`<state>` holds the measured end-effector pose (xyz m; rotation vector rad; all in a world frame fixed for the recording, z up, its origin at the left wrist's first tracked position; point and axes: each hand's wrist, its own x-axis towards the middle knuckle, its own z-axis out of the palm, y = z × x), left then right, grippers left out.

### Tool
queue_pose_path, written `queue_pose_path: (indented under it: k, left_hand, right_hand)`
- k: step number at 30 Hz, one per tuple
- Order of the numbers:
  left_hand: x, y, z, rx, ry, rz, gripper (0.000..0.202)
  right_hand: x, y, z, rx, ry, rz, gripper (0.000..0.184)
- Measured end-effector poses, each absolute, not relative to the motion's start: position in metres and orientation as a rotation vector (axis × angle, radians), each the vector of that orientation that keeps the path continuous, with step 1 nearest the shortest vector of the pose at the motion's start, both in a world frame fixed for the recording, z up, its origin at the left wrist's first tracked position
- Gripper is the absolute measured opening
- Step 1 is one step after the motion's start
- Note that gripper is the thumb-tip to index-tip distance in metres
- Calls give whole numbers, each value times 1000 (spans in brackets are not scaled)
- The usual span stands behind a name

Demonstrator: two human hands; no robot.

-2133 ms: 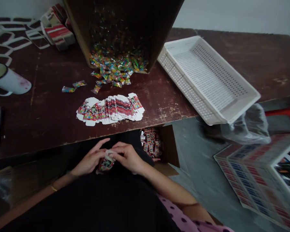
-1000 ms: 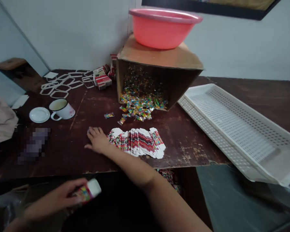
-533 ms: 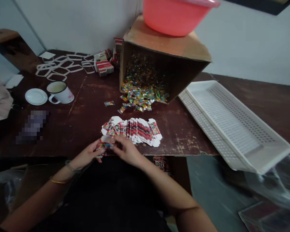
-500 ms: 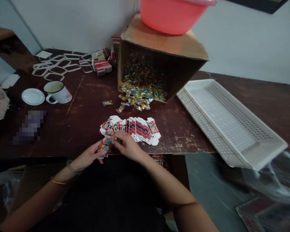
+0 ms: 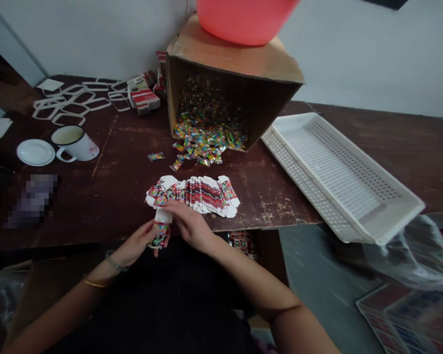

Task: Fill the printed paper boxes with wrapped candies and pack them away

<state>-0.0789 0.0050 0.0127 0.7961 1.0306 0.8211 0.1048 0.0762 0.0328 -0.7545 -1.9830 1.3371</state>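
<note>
My left hand (image 5: 140,242) is closed around a small printed candy box (image 5: 159,237), red and multicoloured, with its white end flap raised. My right hand (image 5: 192,227) reaches over from the right, its fingers stretched out at the top of that flap; I see nothing held in it. Just beyond both hands lies a fanned row of flat printed boxes (image 5: 206,195) with white flaps. Behind them, wrapped candies (image 5: 206,142) spill out of a cardboard box (image 5: 236,64) lying on its side. One wrapped candy (image 5: 156,156) sits apart to the left.
A white perforated tray (image 5: 339,172) overhangs the table's front edge at right. To the left are an enamel mug (image 5: 76,142), a white saucer (image 5: 36,152) and a blurred-out item (image 5: 33,199). White paper frames (image 5: 74,101) lie behind. A pink basin (image 5: 243,19) tops the cardboard box.
My right fingers have moved from pinching at the small box's mouth to lying stretched at its flap. The small box now stands more upright in my left hand. The view has shifted slightly right.
</note>
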Motion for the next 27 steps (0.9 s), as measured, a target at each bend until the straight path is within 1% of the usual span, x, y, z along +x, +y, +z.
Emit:
queue_pose_path:
  k: [2,3,5,6,7,9,12,14,18,20,22,25,27]
  left_hand:
    - [-78,5,13,693,1029,856,58]
    - [-77,6,13,660,1036,853,60]
    - [-76,7,14,648,1059,822,54]
    - [-75,8,15,670,1075,803,48]
    - [-75,9,15,706,1095,790,43]
    - [-73,12,16,779,1150,773,38]
    - [-71,17,15,770,1194,758,32]
    - [-68,19,15,729,1164,756,34]
    - [-67,18,17,743,1039,761,33]
    - [-68,16,20,769,991,744,26]
    - [-67,13,22,762,990,713,25]
    - [-57,10,22,710,1007,701,33]
    - [-44,10,19,694,967,687,39]
  right_hand:
    - [106,70,19,-959,-1596,1541,25]
    - [105,68,11,-1009,-1412,1711,22]
    - [102,65,-2,-993,-1144,2066,26]
    - [100,65,-5,-964,-1083,2190,30]
    - [98,65,-7,-951,-1077,2243,31]
    - [97,66,-3,-949,-1252,2128,29]
    - [102,68,12,-837,-1703,1706,21]
    - [107,70,21,-771,-1851,1541,21]
    - [118,75,28,-862,-1829,1521,20]
    - [121,75,26,-834,-1889,1481,21]
    - [121,70,20,-769,-1986,1378,26]
    - [124,55,13,-822,-1970,1273,33]
    - [141,48,17,-915,-1865,1279,30]
